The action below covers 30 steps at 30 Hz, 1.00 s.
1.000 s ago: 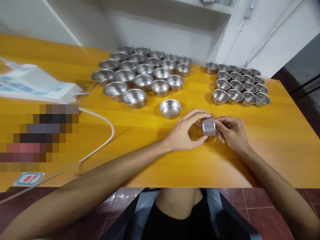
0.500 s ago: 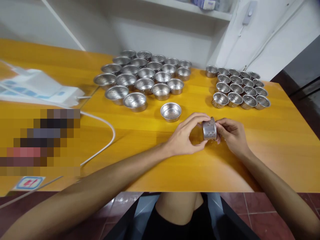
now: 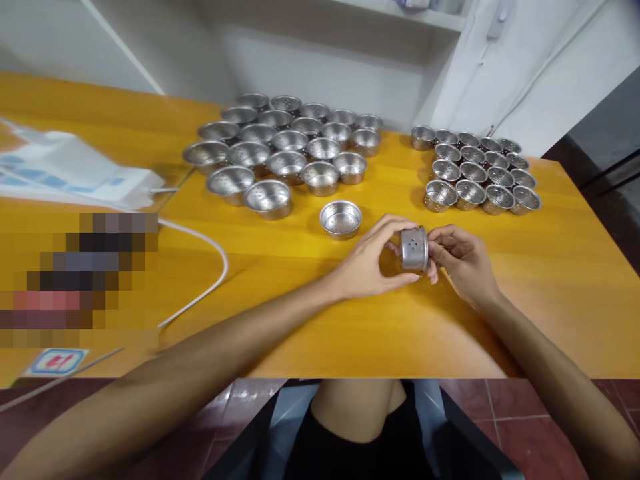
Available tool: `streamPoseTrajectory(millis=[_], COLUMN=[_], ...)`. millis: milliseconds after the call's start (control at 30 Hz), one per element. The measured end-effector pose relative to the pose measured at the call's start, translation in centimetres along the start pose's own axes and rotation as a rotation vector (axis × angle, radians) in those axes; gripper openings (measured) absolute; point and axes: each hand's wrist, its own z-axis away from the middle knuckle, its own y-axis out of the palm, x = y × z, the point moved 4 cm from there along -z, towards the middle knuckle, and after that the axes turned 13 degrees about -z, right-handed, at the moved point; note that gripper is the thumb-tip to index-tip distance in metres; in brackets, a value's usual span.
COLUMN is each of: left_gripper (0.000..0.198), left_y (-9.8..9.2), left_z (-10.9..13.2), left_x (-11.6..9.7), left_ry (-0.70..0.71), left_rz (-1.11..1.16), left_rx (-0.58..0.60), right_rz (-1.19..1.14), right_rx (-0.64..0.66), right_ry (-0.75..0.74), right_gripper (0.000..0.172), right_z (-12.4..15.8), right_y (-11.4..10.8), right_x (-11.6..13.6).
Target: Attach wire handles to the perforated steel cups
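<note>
One held cup, two hands, 39 further cups.
We have the held cup (image 3: 413, 251) tipped on its side between both hands, over the worktop (image 3: 310, 353), its rim towards the right hand (image 3: 465, 263). Our left hand (image 3: 365, 263) is curved into a wide C, thumb below and fingers above, gripping the cup's wall. Our right hand has its fingers bent and nearly together at the rim; we cannot tell whether they pinch anything. We count one single cup (image 3: 341, 220) upright beyond the left hand, 21 upright cups in the left set (image 3: 290, 141) and 17 in the right set (image 3: 473, 173): a four-by-four block plus one beside its back row. At far left we see one white power strip (image 3: 85, 173) and one label (image 3: 57, 361).
</note>
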Motion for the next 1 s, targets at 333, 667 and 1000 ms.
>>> streamPoseTrajectory(millis=[333, 667, 1000], left_gripper=[0.069, 0.074, 0.065], left_y=[0.6, 0.9, 0.5], left_z=[0.0, 0.1, -0.2], left_x=[1.6, 2.6, 2.4], left_ry=[-0.216, -0.346, -0.350], left_rz=[0.318, 0.631, 0.752], left_rx=[0.096, 0.161, 0.179], right_rz=[-0.130, 0.015, 0.066], right_rx=[0.016, 0.067, 0.088], right_ry=[0.051, -0.028, -0.028], right_gripper=[0.049, 0.060, 0.045], right_z=[-0.3, 0.2, 0.0], right_y=[0.1, 0.6, 0.5], right_x=[0.7, 0.5, 0.2])
